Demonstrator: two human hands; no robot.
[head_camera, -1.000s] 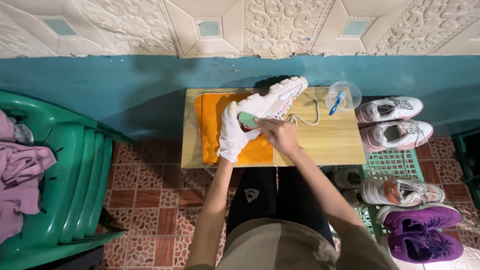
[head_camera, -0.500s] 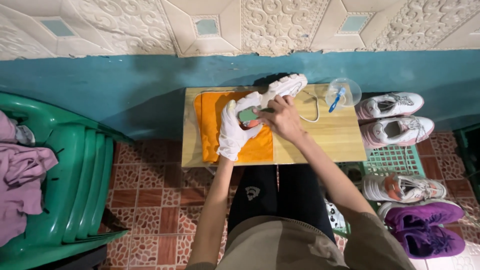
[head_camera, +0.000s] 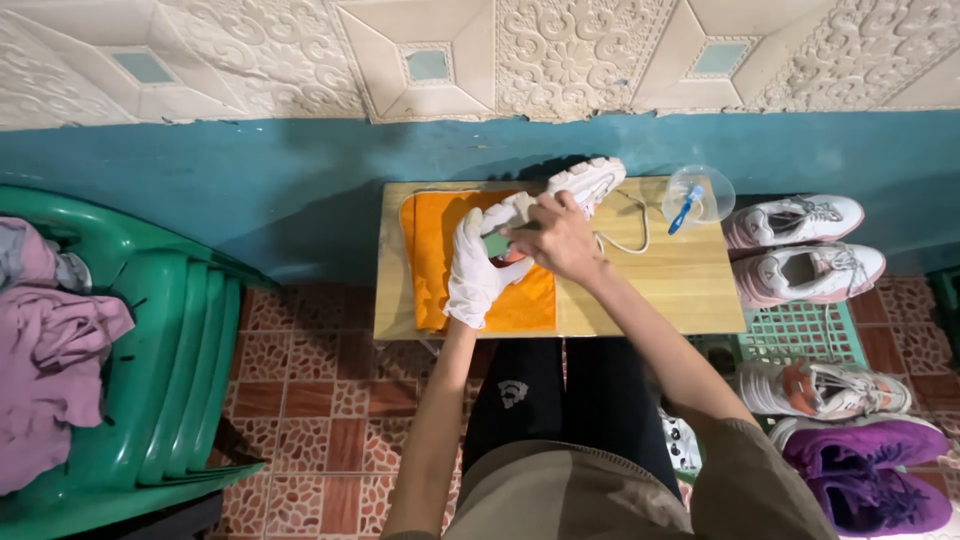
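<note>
1. Head view, looking straight down: a seated person's two arms reach forward over dark trousers to a small, pale wooden surface (head_camera: 650, 290) set against a teal-painted wall.
2. Left hand (head_camera: 478, 268), in a white glove, wraps around the heel end of a chunky white trainer (head_camera: 575, 185), its grip closed on the shoe.
3. Right hand (head_camera: 556, 238), bare, presses a small green object (head_camera: 496, 244) against the side of that trainer; its grip is pinched on the object, which is mostly hidden, so what it is cannot be told.
4. White trainer is held just above the surface, toe pointing away from both hands toward the wall, with a loose white lace (head_camera: 628, 235) trailing to the right of the right hand.
5. Directly under both hands lies a folded orange cloth (head_camera: 435, 255) on the surface.
6. Further right of the right hand, near the wall, stands a clear round container (head_camera: 712, 186) with a blue toothbrush (head_camera: 681, 209) leaning in it.
7. Well right of the hands, beyond the surface, sit two white trainers (head_camera: 800, 245), and nearer the person another white trainer and a purple pair (head_camera: 870, 470).
8. Far left of the left hand stands a stack of green plastic chairs (head_camera: 170, 370) with mauve clothing (head_camera: 50, 380) draped on them.
</note>
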